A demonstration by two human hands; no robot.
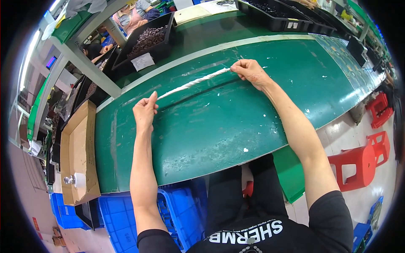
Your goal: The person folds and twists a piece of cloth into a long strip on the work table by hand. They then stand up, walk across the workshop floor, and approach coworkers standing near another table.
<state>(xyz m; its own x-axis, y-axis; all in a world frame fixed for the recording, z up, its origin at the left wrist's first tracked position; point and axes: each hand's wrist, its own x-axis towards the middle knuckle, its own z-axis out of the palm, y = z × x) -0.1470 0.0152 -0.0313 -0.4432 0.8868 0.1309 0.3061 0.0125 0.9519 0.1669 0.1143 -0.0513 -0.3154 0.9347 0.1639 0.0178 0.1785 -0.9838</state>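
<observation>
A twisted white strip [192, 83], thin and rope-like, is stretched between my two hands above the green tabletop [219, 126]. Whether it is cloth, paper or plastic I cannot tell. My left hand [145, 110] pinches its lower left end between thumb and fingers. At the upper right end, my right hand [251, 72] grips it with the fingertips. The strip slants upward to the right, and a dark shadow lies on the table beneath it.
An open cardboard box [78, 147] with a small white-and-silver object [76, 180] stands at the table's left. Black bins [156, 46] of small parts sit beyond the far rail. Blue crates [120, 219] are below; red stools [356, 166] stand right. Other people work at the back.
</observation>
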